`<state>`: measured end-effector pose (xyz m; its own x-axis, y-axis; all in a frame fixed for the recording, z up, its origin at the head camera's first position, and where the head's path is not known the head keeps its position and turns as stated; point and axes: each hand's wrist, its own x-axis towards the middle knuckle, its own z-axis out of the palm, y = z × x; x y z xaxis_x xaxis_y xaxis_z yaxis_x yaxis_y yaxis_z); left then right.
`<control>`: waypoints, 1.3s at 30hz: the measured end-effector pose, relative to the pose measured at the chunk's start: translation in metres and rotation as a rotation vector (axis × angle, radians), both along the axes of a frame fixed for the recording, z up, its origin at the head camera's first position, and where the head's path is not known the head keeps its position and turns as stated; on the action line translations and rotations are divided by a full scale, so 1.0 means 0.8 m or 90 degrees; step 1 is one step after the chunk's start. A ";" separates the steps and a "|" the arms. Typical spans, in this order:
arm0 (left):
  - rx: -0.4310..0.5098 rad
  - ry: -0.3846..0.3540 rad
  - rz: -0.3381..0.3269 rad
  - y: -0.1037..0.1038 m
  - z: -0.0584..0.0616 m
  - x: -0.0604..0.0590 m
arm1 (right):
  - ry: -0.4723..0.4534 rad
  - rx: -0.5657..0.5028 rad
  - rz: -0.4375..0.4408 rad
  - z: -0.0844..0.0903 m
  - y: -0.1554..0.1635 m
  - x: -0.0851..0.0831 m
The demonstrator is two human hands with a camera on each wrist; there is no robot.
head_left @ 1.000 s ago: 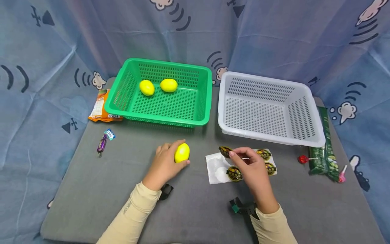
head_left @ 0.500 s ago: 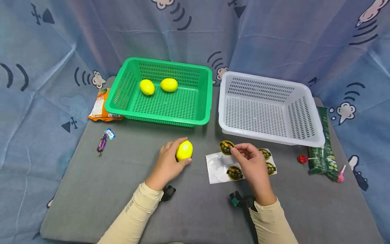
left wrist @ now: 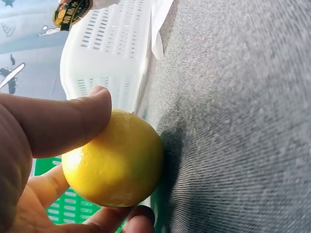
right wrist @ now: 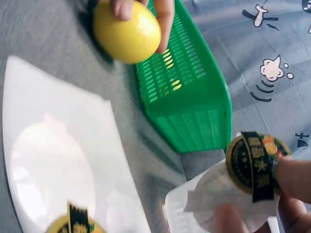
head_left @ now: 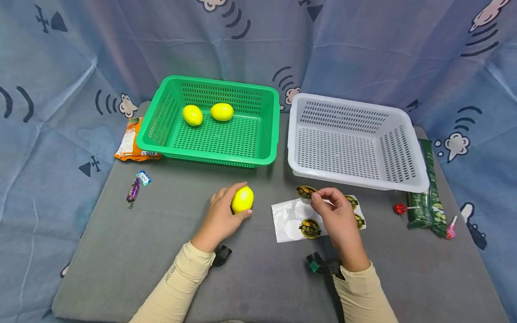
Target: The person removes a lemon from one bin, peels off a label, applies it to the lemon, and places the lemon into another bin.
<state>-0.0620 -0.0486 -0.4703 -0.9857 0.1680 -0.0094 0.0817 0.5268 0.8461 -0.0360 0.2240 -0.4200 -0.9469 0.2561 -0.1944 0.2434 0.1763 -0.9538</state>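
Observation:
My left hand (head_left: 221, 216) grips a yellow lemon (head_left: 243, 199) at the middle of the grey table. In the left wrist view the thumb lies across the lemon (left wrist: 116, 162), with other fingers beneath it. Between thumb and fingertips my right hand (head_left: 338, 220) pinches a round black-and-gold sticker (head_left: 306, 192) by its edge, raised over the sticker sheet (head_left: 286, 214). The right wrist view shows the printed face of the sticker (right wrist: 255, 165), and a pale translucent round piece beside it. Several printed stickers are on the white sheet, partly hidden by the right hand, along with bare round spots.
Behind the left hand stands a green basket (head_left: 210, 158) with two lemons (head_left: 221, 112) inside. A white basket (head_left: 359, 181) is to its right. An orange packet (head_left: 131, 142) and wrapped candy (head_left: 133, 190) lie left; lollipops (head_left: 400, 208) and green packets (head_left: 420, 211) lie right.
My left hand and the lemon have shifted slightly right since a second ago. The sticker has turned in my right fingers, facing up more half a second ago and tilting again now.

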 end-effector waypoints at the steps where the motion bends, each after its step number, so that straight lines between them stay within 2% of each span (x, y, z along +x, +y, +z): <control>1: 0.000 0.000 0.000 0.000 0.000 0.000 | -0.002 -0.012 0.005 0.000 0.001 0.000; 10: -0.015 0.014 -0.011 -0.001 0.000 0.003 | -0.010 -0.194 0.061 0.000 0.008 0.007; 14: -0.039 0.030 -0.018 -0.001 0.000 0.004 | 0.007 -0.280 0.077 0.000 0.006 0.010; 18: -0.090 0.057 -0.019 -0.001 0.001 0.006 | 0.030 -0.309 0.102 0.001 0.001 0.011; 21: -0.128 0.077 -0.017 0.001 0.002 0.005 | 0.027 -0.278 0.115 0.005 -0.004 0.011; 23: -0.136 0.084 -0.014 0.002 0.002 0.004 | 0.002 -0.234 0.117 0.009 -0.006 0.011; 28: -0.120 0.085 -0.019 0.003 -0.001 0.002 | -0.107 -0.065 0.152 0.014 -0.003 0.007; 31: -0.112 0.083 -0.022 0.003 -0.003 0.001 | -0.138 0.010 0.188 0.008 0.001 0.004; 34: -0.110 0.083 -0.020 0.003 -0.004 0.001 | -0.144 0.038 0.205 0.003 0.003 0.000; 39: -0.108 0.089 -0.019 0.003 -0.005 0.001 | -0.148 0.042 0.222 -0.001 0.005 -0.003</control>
<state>-0.0612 -0.0462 -0.4746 -0.9740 0.2049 0.0965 0.2099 0.6565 0.7245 -0.0387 0.2280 -0.4205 -0.9122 -0.0525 -0.4063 0.3652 0.3451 -0.8646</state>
